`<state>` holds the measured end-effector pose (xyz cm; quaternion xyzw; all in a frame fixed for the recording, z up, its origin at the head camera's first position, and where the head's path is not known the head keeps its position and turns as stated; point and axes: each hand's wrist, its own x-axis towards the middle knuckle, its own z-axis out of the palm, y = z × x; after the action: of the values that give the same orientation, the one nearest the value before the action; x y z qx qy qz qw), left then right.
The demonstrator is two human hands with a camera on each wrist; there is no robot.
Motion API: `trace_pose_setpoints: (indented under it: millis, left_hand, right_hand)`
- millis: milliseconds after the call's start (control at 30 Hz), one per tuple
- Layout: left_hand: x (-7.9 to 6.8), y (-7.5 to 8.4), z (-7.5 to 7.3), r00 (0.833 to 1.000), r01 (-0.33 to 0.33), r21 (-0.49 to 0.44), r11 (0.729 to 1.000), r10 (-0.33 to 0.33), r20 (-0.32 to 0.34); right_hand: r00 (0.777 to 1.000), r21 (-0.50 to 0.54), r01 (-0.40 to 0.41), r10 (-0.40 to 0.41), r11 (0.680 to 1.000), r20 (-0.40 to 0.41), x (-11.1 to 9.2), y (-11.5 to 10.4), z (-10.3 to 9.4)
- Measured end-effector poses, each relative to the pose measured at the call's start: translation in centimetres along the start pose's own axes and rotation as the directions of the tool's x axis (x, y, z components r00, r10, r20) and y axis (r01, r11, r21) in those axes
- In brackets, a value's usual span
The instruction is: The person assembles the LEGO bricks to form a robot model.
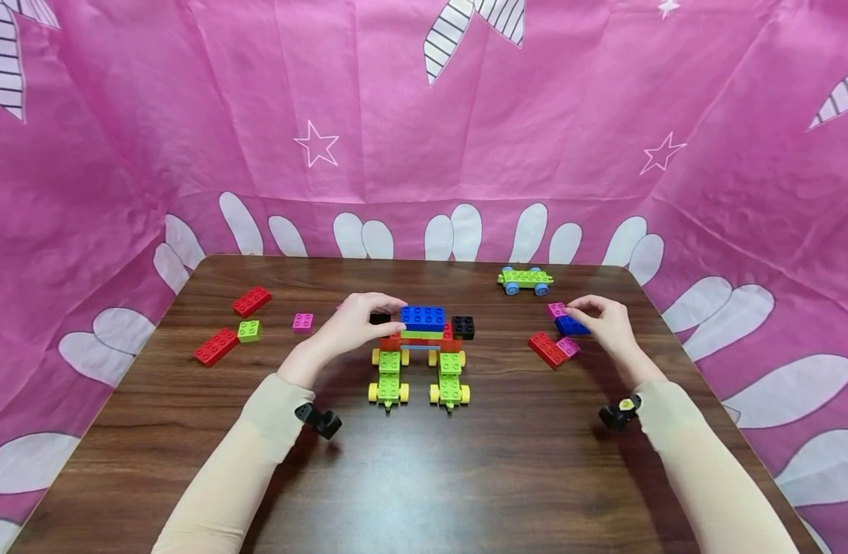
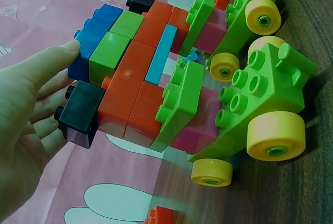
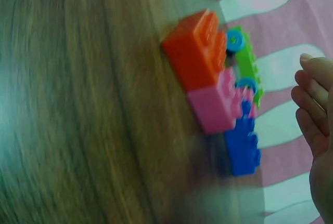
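A brick build with a blue brick (image 1: 422, 318) on top stands mid-table on two green wheeled bases (image 1: 449, 385) with yellow wheels. Red bricks (image 2: 130, 78) and black bricks (image 1: 463, 327) form its upper part. My left hand (image 1: 355, 323) pinches the left end of the top blue brick; its thumb lies on that brick, and the other fingers pass behind a black brick (image 2: 80, 107). On the right, my right hand (image 3: 317, 104) hovers with relaxed fingers, apart from a second blue brick (image 3: 242, 148), a pink brick (image 3: 212, 108) and a red brick (image 3: 192, 52).
A green wheeled base (image 1: 525, 278) with blue wheels stands at the back right. To the left lie red bricks (image 1: 217, 347), a green brick (image 1: 249, 331) and a pink brick (image 1: 302, 322). A pink printed cloth (image 1: 410, 169) hangs behind the table.
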<state>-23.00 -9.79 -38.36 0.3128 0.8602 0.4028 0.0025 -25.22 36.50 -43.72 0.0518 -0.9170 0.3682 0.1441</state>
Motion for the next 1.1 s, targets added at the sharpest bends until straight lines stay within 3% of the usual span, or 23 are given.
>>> trace_pose_setpoints:
  millis: [500, 1100]
  left_hand:
    - [0.1, -0.4, 0.1, 1.000, -0.001, 0.006, 1.000, 0.001, -0.004]
    - [0.0, -0.1, 0.1, 1.000, -0.003, 0.017, 1.000, 0.003, -0.008]
  right_hand:
    - [0.989, -0.042, 0.000, 0.006, 0.999, 0.148, 0.2, 3.8, -0.8]
    - [0.932, -0.054, -0.097, 0.110, 0.994, 0.344, 0.8, 5.5, -1.5]
